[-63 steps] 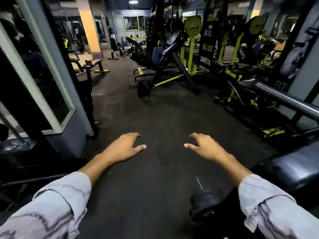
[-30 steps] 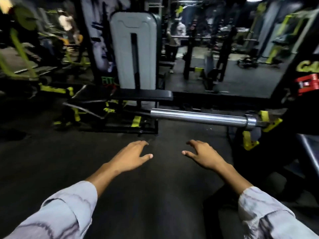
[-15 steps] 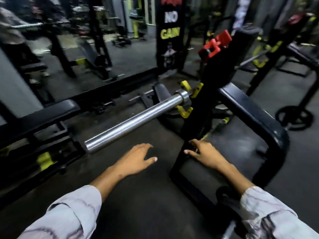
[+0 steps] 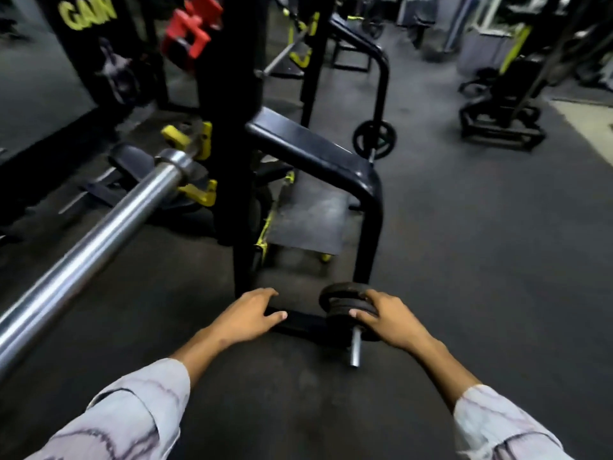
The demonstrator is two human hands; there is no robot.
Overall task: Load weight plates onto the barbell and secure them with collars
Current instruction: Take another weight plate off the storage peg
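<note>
A small stack of weight plates (image 4: 341, 302) is stored on a steel peg (image 4: 355, 348) at the low front end of the black rack frame (image 4: 365, 180), close to the floor (image 4: 481, 260). The right hand (image 4: 386, 315) is laid over the stack's right side, with the fingers curved on the rim and the thumb against the near face; whether the grip is already closed cannot be told. The left hand (image 4: 247, 315) is held just left of the stack, fingers relaxed and apart, nothing being gripped.

For the step to be done well, the outermost plate should probably be taken by both hands on opposite rims and slid straight along the peg toward its free end, kept square so that binding is avoided. It is then to be carried to the bare chrome sleeve of the barbell (image 4: 99, 240), which is rested on yellow hooks (image 4: 199, 194) at the left.

Counted: about three plates in the near stack, the blur preventing certainty; one more plate (image 4: 374, 140) on a peg farther back; one barbell sleeve, unloaded. No collar can be identified with certainty; a red clamp-like part (image 4: 190, 31) is seen on the upright.
</note>
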